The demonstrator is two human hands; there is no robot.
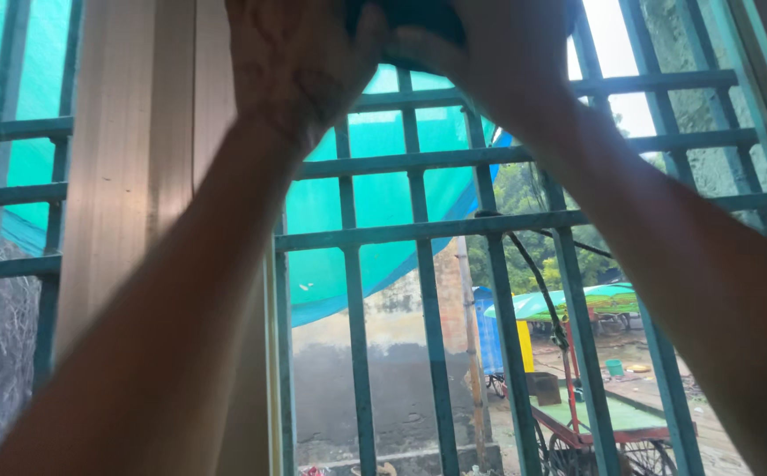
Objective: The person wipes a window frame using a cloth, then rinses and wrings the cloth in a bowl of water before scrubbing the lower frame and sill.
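Fingers of both hands curl around a dark object [414, 26] held high at the top edge of view; most of it is cut off, so what it is cannot be told. The left hand [300, 57] grips its left side and the right hand [498, 48] its right, both arms raised in front of a green window grille [428, 234]. The object's visible part runs left to right between the hands; where it points cannot be told. Judging by the blur, a steady, even two-handed grip would serve best. Far beyond the bars hang a teal tarp [375, 189], and a cart [604, 419] stands on a street.
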